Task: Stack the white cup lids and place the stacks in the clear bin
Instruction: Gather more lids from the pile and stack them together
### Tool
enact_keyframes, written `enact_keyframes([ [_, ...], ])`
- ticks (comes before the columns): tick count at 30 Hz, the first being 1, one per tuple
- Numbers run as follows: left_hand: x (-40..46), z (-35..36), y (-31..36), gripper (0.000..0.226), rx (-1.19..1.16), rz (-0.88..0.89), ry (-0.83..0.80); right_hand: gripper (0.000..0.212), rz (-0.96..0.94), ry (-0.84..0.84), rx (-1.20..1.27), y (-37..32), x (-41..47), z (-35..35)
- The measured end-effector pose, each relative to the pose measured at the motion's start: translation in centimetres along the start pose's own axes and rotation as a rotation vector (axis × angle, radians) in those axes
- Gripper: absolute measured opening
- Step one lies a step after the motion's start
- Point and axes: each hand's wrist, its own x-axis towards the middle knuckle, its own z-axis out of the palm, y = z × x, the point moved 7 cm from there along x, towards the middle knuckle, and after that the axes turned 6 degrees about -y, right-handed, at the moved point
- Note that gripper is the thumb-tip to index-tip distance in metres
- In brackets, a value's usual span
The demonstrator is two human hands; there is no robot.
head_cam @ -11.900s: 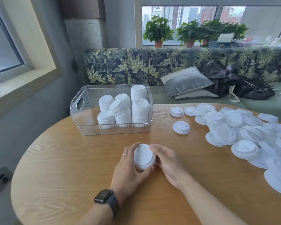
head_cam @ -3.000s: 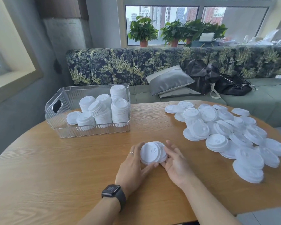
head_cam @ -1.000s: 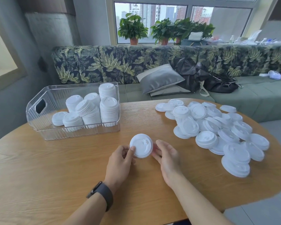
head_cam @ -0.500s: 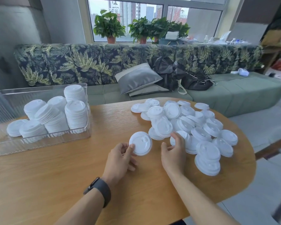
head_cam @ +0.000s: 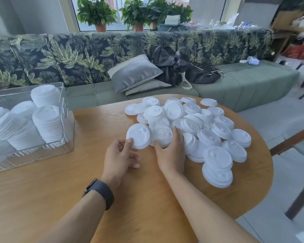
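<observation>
Left hand (head_cam: 120, 156) fingers (head_cam: 129, 141) pinch the near rim of a small lid stack (head_cam: 139, 135), thumb on top, stack tilted up off the table (head_cam: 60, 199). Right hand (head_cam: 171, 155) fingers curl over one loose lid (head_cam: 163, 135) at the near-left edge of the lid pile (head_cam: 200, 130); thumb under its near rim, looks like a grasp in progress.

Key relation: loose lid sits just right of the held stack, rims nearly touching. Lids are round, no long axis; what matters is face-up orientation. Right hand is the nearer one; my read is that the next move is a short leftward lift onto the stack.

Lids: white, thin plastic, raised dome, sip hole, mostly dome-up, overlapping.

Clear bin (head_cam: 67, 146) is left of the pile, well apart, already holding several tall stacks (head_cam: 47, 123). Plenty still unstacked.
</observation>
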Motion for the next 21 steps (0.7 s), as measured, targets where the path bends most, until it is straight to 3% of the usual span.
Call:
enact_keyframes([
  [8, -0.4, -0.7, -0.1, 0.025, -0.066, 0.014, 0.036, 0.085, -0.062, 0.062, 0.034, -0.2, -0.8, 0.0],
  [12, -1.7, -1.5, 0.0, 0.028, -0.081, -0.008, -0.006, 0.041, -0.121, 0.035, 0.070, -0.8, -2.2, -0.1],
  [14, -2.4, -2.2, 0.0, 0.029, -0.091, -0.027, -0.017, 0.033, -0.157, 0.041, 0.072, -1.2, -3.0, -0.1],
  [16, -3.3, -3.2, 0.0, 0.029, -0.102, -0.035, -0.014, 0.037, -0.145, 0.018, 0.075, -1.3, -3.6, 0.2],
  [21, -5.1, -6.4, -0.2, 0.031, -0.112, -0.041, 0.024, 0.071, -0.155, -0.082, -0.117, -2.6, -4.7, 1.8],
])
